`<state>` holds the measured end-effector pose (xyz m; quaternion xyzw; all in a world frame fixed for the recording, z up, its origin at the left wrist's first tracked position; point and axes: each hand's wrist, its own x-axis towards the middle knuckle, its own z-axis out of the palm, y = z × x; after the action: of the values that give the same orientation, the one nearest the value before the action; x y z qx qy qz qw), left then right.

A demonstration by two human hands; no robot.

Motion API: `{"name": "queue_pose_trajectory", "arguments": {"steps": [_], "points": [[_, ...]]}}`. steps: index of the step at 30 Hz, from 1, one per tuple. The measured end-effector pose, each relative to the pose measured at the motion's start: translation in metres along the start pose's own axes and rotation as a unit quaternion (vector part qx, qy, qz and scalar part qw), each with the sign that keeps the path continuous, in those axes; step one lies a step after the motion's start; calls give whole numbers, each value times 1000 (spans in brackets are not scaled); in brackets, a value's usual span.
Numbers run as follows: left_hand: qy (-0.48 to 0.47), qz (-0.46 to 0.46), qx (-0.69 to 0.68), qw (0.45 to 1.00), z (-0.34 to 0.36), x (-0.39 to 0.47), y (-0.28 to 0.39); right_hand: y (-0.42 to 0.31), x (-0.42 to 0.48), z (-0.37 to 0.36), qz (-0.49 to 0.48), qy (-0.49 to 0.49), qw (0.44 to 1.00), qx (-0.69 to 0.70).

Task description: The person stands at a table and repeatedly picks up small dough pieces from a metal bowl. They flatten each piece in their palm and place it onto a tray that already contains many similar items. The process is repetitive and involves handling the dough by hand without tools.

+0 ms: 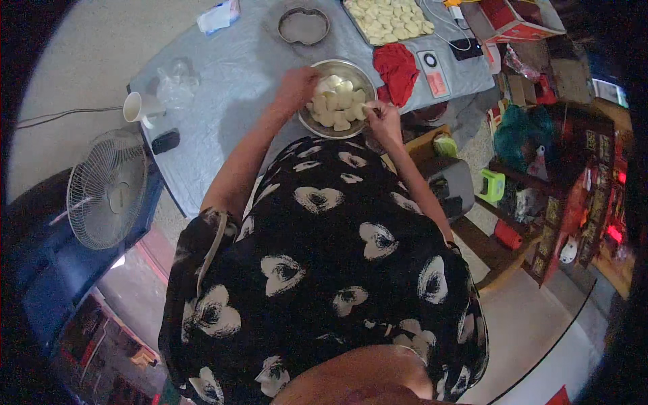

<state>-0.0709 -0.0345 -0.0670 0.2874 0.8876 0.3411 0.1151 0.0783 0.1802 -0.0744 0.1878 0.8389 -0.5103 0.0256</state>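
A round metal bowl (372, 86) stands at the near edge of the covered table, with many flat pale dough-like pieces (334, 101) in it. My left hand (300, 86) is at the bowl's left rim, blurred; whether it holds anything cannot be told. At the right rim, my right hand (383, 117) pinches a pale flat piece (365, 108) between thumb and fingertips. Beyond the bowl lies a curved metal ring mould (304, 26). A rectangular tray (362, 31) filled with similar pale pieces is at the far right of the table.
Right of the bowl lie a red cloth (396, 73), a phone (433, 74) and a black power bank (466, 49) with a white cable. A white cup (135, 107), a clear plastic bag (177, 86) and a black object (166, 142) are left, near a fan (109, 190).
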Motion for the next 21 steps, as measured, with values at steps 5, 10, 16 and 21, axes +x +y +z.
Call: {"name": "queue_pose_trajectory", "arguments": {"steps": [5, 10, 16, 21], "points": [[57, 158, 56, 984, 46, 18, -4, 22, 4, 11, -30, -23, 996, 75], [-27, 224, 156, 962, 66, 32, -6, 19, 0, 5, -67, -27, 996, 53], [-45, 72, 127, 988, 62, 29, -4, 1, -7, -3, -37, -61, 996, 57], [29, 85, -13, 996, 55, 16, -23, -21, -9, -3, -31, -48, 986, 157]]}}
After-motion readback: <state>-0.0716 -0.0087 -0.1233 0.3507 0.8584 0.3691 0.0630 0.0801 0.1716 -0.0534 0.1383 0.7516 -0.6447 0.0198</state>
